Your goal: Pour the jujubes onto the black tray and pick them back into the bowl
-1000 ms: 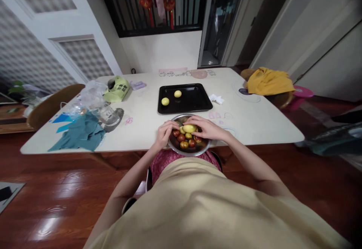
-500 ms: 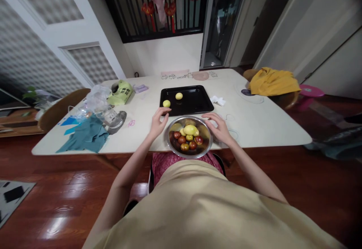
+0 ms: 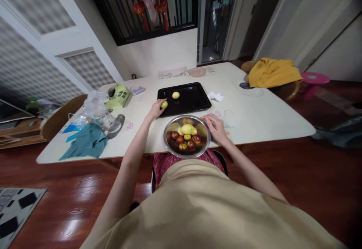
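My left hand (image 3: 157,109) is at the near left corner of the black tray (image 3: 188,100), its fingers closed around a small round yellow-green fruit (image 3: 164,105). A second pale yellow fruit (image 3: 175,95) lies on the tray, a little farther back. Close to my body, a metal bowl (image 3: 166,143) sits at the table's front edge. Inside it are a larger yellow fruit (image 3: 187,129) and several smaller red-brown and yellow ones (image 3: 191,144). My right hand (image 3: 215,127) is at the bowl's right side, its curled fingers against the rim; the thumb is hard to see.
On the table's left lie a teal cloth (image 3: 86,141), clear plastic bags (image 3: 96,105) and a green bag (image 3: 120,95). A crumpled white tissue (image 3: 215,97) lies right of the tray. Yellow cloth (image 3: 273,73) drapes a chair at the far right.
My left hand has moved forward from beside the bowl and closed on the nearer yellow-green fruit. My right hand stays by the bowl, its fingers now more curled. The view has shifted slightly.
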A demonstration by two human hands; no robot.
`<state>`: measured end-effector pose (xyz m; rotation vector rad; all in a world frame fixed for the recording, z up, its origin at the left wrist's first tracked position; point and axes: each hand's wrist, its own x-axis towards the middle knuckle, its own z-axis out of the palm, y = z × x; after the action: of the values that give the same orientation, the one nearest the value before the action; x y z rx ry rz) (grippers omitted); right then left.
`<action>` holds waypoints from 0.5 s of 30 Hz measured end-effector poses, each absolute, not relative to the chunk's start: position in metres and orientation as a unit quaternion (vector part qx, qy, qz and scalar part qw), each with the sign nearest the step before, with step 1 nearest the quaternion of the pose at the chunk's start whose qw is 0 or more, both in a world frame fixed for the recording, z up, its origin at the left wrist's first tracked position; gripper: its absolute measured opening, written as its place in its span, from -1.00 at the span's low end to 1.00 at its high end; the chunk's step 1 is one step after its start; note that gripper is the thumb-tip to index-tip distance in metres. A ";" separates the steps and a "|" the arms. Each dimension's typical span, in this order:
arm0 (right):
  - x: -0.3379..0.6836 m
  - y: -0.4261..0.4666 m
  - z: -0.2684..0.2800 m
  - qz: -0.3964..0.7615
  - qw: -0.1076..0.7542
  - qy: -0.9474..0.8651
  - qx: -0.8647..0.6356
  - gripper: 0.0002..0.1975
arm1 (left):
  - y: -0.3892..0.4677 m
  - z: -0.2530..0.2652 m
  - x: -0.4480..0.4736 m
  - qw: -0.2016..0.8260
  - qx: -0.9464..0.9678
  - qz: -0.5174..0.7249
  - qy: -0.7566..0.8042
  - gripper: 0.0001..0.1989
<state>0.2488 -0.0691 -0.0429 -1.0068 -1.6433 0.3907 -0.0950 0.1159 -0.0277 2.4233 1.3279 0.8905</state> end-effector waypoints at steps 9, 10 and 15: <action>0.248 -0.068 -0.045 0.155 0.547 -0.699 -0.434 -0.51 | 0.099 -0.016 -0.096 0.104 0.816 0.340 0.455 -0.51; 0.248 -0.068 -0.044 0.154 0.547 -0.700 -0.433 -0.51 | 0.094 -0.013 -0.095 0.101 0.812 0.357 0.450 -0.52; 0.248 -0.069 -0.043 0.152 0.546 -0.699 -0.435 -0.49 | 0.043 0.015 -0.083 0.087 0.809 0.428 0.393 -0.49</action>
<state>0.2477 -0.0690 -0.0430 -1.0311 -1.6581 0.3607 -0.0832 0.0426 0.0149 2.4106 1.1709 1.2747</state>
